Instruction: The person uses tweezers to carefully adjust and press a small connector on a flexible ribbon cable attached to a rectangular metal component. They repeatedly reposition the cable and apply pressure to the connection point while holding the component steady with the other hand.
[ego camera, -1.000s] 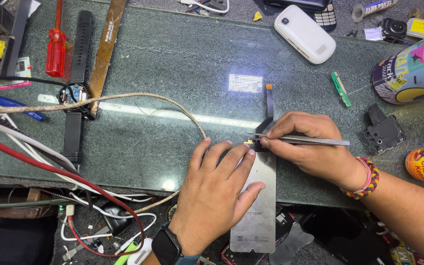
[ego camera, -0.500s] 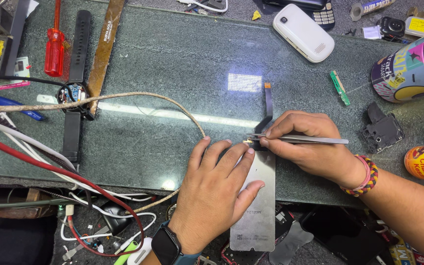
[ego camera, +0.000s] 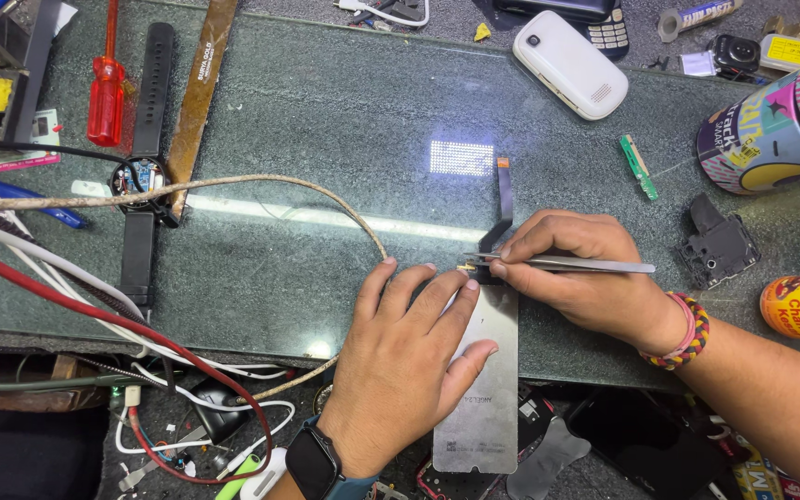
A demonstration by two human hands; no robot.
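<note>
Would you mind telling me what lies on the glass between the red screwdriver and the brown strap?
In the head view, a black watch with its back open lies lengthwise between the red screwdriver and the brown strap.

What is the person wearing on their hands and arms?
Both arms are bare, with no sleeves and no gloves showing. The left hand has a smartwatch on its wrist, with a dark rounded-square face and a teal-blue strap. The right hand has a braided bracelet on its wrist, in red, yellow and dark threads, with a pink band beside it. No rings show.
</note>
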